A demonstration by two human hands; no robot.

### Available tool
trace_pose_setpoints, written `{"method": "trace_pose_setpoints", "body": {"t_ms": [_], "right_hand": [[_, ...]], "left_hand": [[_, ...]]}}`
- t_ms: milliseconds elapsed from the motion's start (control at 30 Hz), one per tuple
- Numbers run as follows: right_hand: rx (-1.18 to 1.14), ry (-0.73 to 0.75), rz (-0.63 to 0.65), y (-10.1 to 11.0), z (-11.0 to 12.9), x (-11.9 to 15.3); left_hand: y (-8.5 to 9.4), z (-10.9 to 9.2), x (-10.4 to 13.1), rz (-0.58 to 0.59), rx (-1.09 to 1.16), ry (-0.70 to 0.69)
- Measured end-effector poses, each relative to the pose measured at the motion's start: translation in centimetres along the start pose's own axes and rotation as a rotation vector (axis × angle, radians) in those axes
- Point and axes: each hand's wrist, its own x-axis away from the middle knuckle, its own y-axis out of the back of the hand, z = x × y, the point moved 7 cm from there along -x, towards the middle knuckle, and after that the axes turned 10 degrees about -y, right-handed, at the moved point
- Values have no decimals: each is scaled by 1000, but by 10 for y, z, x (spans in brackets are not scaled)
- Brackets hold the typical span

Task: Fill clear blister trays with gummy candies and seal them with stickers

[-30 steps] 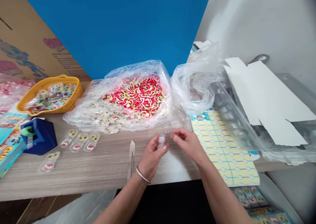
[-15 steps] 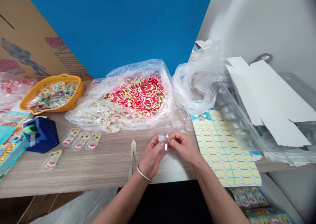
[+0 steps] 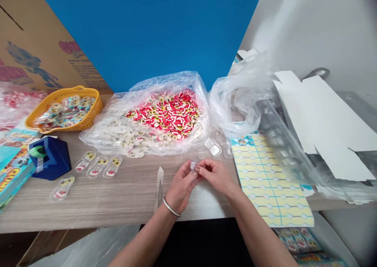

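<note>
Both forearms reach in from the near edge of the worktop [image 3: 132,196] and angle towards each other. The left hand [image 3: 180,185], a silver bangle [image 3: 171,208] at its wrist, is partly curled with its thumb lying along the near side; the right hand [image 3: 217,177] bends inward, its thumb and forefinger pinched together. Both are narrow, closed on a small clear plastic piece [image 3: 193,165] that sits between their fingertips just above the worktop, mostly covered by the fingers

A second ago the left hand alone had the piece and the right hand was apart from it; half a second ago both touched it and more of it showed. Now the fingertips are closer together over it

The tweezers [image 3: 159,186] lie to the left of the left hand, with three filled clear packs [image 3: 98,166] in a row farther left and a fourth pack [image 3: 63,188] nearer the edge. Beyond the hands sits the open bag of red, white and yellow pieces [image 3: 167,116]; the yellow label sheet [image 3: 269,180] lies beside the right forearm
</note>
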Motion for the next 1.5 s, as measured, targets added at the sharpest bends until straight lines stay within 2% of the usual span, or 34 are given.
{"method": "trace_pose_setpoints", "body": {"t_ms": [67, 167, 300, 367, 400, 433, 533, 600, 767, 900, 1000, 1100, 1167, 1200, 1233, 1333, 1367, 1433, 1500], "right_hand": [[-20, 4, -22, -2, -3, 1], [-27, 5, -182, 25, 2, -2], [35, 31, -587, 77, 13, 5], [141, 45, -720, 85, 15, 12], [174, 46, -691, 79, 14, 13], [174, 40, -589, 68, 11, 11], [41, 10, -134, 20, 0, 6], [-32, -1, 12, 0, -2, 8], [-105, -14, 8, -2, -3, 10], [-114, -15, -20, 9, -3, 10], [-36, 22, -203, 38, 7, 8], [92, 76, -522, 77, 24, 11], [162, 107, -639, 87, 34, 14], [172, 111, -618, 83, 35, 13], [160, 104, -534, 74, 35, 10], [55, 49, -134, 26, 23, 5], [26, 38, -41, 12, 19, 5], [-12, 34, 32, -5, 13, 7], [-34, 41, 21, -10, 10, 7]], "left_hand": [[1, -1, 0, 14, 16, -3], [7, -1, 1, -14, 4, 35], [10, -1, 2, -52, -5, 44], [9, 0, 2, -55, -10, 50], [8, 1, 3, -51, -12, 56], [7, 2, 3, -42, -11, 58], [1, 2, 3, 12, 15, 34], [-1, 1, 3, 40, 27, 20], [-3, -1, 2, 65, 47, 6], [1, 0, 1, 19, 10, 18], [8, 2, 2, -55, -25, 54], [11, -1, 3, -88, -34, 49], [11, -3, 3, -83, -32, 40], [10, -4, 3, -77, -32, 37], [9, -4, 3, -67, -31, 34], [4, -5, 3, -20, -2, 5], [3, -6, 4, -9, 11, -8], [0, -6, 6, 6, 32, -22], [-1, -7, 8, 12, 44, -22]]}}
